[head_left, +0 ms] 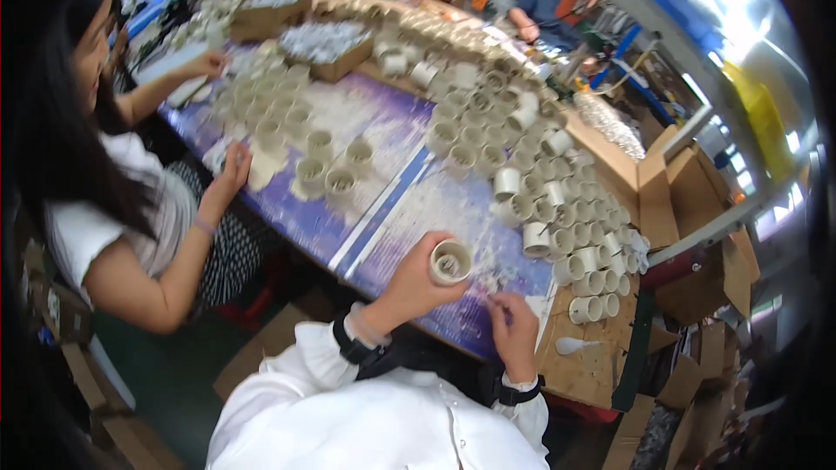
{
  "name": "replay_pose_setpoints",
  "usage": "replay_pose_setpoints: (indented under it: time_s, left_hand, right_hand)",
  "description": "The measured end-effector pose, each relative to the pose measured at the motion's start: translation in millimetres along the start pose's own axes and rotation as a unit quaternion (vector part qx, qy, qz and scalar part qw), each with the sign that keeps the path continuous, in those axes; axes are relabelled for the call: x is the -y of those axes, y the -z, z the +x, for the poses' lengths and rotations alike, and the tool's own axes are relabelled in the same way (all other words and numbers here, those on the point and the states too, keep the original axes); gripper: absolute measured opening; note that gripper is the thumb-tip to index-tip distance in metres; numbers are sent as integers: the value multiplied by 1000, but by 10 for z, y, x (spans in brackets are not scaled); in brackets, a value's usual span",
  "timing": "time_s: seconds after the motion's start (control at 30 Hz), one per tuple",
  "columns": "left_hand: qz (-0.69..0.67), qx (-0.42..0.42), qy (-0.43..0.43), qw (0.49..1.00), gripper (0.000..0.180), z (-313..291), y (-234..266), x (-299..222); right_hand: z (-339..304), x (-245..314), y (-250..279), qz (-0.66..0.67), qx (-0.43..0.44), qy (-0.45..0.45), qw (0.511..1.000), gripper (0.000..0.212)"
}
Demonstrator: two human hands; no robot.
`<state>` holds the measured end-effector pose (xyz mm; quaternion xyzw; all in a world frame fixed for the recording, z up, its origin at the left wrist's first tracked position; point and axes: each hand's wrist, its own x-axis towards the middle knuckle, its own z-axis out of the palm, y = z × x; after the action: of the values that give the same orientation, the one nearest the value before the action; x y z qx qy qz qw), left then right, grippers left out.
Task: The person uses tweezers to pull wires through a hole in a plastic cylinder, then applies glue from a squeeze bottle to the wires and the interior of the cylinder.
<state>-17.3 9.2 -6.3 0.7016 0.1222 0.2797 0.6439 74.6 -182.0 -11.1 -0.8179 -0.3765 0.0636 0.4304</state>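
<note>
My left hand is wrapped round a small cream cup, held mouth up above the purple-covered table. Something small and greyish sits inside it, too blurred to name. Just right of the cup, my right hand is closed, thumb and finger pressed together low over the tabletop. What it pinches, if anything, I cannot make out. Beyond it stand many similar cream cups in close rows, some tipped on their sides. A white spoon-shaped piece lies on the wooden board to the right.
At the left, a co-worker's hand rests near another group of cups. An open carton of pale pieces stands at the far side. Cardboard boxes and a metal frame post border the right. Other people work across the table.
</note>
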Motion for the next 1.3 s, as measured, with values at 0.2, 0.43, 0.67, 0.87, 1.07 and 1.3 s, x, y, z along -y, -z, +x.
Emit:
replay_pose_setpoints:
  time_s: [0.2, 0.43, 0.67, 0.87, 1.07, 1.3]
  left_hand:
    - [-5, 4, -94, 996, 60, -22, -123, -102]
    - [-27, 133, -105, 985, 62, -325, -173, 13]
    - [-88, 14, -40, 995, 57, -100, 100, -27]
    - [9, 5, -81, 997, 54, 164, 103, -315]
    - [74, 17, -113, 991, 53, 227, -189, -420]
    - [120, 32, -147, 981, 56, 224, -341, -326]
  right_hand:
    - [6, -30, -61, -32, -72, -7, 997, 12]
    - [-68, -148, -120, -92, -86, 74, 989, 13]
    - [15, -56, 27, 100, -204, -25, 974, 14]
    - [304, 516, 227, 276, -280, 69, 917, 15]
    - [365, 614, 290, 274, -237, 200, 910, 15]
    - [328, 508, 344, 77, -202, 274, 937, 18]
